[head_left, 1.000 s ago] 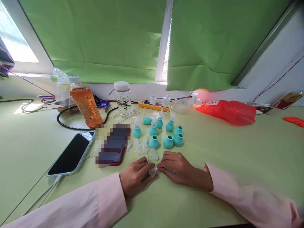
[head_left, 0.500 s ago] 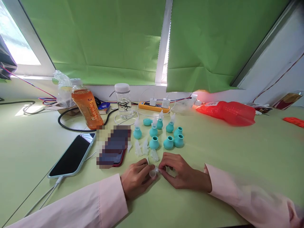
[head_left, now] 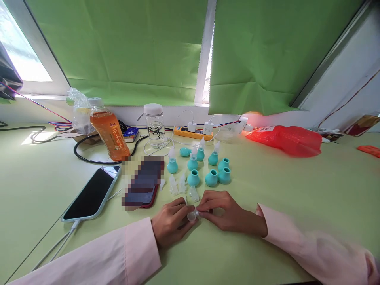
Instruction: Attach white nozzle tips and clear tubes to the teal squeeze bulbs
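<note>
Between my fingertips is a small clear plastic piece (head_left: 191, 216) with a round open end. My left hand (head_left: 173, 221) pinches it from the left, and my right hand (head_left: 227, 211) has thumb and fingers pressed together at its right side. Just beyond lie several loose clear nozzles (head_left: 194, 194). Behind them stand several teal rubber bulbs (head_left: 211, 178) with open mouths. Other teal bulbs (head_left: 172, 165) have clear tips fitted on top. One teal bulb (head_left: 185, 151) lies on its side at the back.
Left of the bulbs are a dark phone (head_left: 145, 182) and a charging phone (head_left: 92, 194). Behind stand an orange drink bottle (head_left: 109, 132), a clear jar (head_left: 156, 128) and an orange power strip (head_left: 192, 134). A red plastic bag (head_left: 285, 140) lies at the back right.
My right hand has shifted slightly, its fingers closing nearer to the clear piece. My left hand keeps its pinch. The whole view has moved very slightly.
</note>
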The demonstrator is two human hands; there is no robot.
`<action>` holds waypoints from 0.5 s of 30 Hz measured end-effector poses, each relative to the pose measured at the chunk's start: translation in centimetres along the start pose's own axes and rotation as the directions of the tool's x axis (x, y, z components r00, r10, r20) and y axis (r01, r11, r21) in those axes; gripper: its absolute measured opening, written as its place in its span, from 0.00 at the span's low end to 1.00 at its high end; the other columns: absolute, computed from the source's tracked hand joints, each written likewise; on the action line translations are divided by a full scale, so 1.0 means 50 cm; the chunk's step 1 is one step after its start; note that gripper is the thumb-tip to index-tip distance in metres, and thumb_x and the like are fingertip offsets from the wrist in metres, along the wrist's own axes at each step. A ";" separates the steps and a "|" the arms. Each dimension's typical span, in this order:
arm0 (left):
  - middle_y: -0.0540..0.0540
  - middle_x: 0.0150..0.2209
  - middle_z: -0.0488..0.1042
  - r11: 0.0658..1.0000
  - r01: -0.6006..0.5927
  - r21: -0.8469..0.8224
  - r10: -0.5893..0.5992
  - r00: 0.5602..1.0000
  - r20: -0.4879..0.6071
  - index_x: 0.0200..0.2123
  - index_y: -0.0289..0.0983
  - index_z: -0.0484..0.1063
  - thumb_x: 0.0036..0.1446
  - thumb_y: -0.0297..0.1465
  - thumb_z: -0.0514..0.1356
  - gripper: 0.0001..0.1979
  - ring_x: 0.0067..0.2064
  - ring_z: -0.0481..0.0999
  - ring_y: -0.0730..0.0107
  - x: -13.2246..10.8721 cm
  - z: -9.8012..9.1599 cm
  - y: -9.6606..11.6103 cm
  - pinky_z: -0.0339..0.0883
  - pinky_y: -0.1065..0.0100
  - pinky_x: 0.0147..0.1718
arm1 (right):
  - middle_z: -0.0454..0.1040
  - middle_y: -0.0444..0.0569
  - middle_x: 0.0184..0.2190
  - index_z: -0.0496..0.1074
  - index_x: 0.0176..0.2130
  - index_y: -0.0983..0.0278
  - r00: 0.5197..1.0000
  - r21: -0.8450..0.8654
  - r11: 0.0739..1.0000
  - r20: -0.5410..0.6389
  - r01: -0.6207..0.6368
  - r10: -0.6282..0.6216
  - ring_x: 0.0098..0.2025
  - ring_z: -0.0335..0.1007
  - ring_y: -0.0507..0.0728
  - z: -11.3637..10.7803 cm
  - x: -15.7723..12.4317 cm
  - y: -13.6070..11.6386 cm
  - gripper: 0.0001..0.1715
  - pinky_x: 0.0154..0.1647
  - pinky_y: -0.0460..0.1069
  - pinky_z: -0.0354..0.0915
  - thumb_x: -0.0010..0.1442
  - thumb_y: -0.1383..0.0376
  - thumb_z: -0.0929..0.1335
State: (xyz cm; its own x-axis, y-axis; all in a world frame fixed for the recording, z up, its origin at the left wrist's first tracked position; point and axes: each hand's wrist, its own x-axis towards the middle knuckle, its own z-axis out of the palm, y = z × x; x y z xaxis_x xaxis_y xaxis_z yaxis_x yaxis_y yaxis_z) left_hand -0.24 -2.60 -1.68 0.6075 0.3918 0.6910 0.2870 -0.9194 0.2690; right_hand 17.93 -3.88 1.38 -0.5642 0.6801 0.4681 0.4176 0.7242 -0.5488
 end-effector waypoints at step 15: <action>0.48 0.19 0.64 0.975 0.202 0.095 -0.206 0.978 0.027 0.28 0.33 0.66 0.48 0.28 0.54 0.04 0.22 0.63 0.75 0.007 -0.008 0.005 0.59 0.75 0.19 | 0.69 0.45 0.20 0.68 0.27 0.67 0.918 -0.490 0.846 -0.200 0.209 -0.343 0.25 0.63 0.51 -0.011 -0.015 0.001 0.04 0.25 0.45 0.61 0.47 0.74 0.65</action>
State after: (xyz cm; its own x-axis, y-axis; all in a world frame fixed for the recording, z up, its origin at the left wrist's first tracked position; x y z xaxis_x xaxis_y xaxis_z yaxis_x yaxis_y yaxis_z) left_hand -0.27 -2.70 -1.10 0.5556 0.5734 0.6021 0.4732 -0.8135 0.3381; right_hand 18.79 -4.29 1.38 -0.5190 0.3986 0.7561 0.5844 0.8110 -0.0265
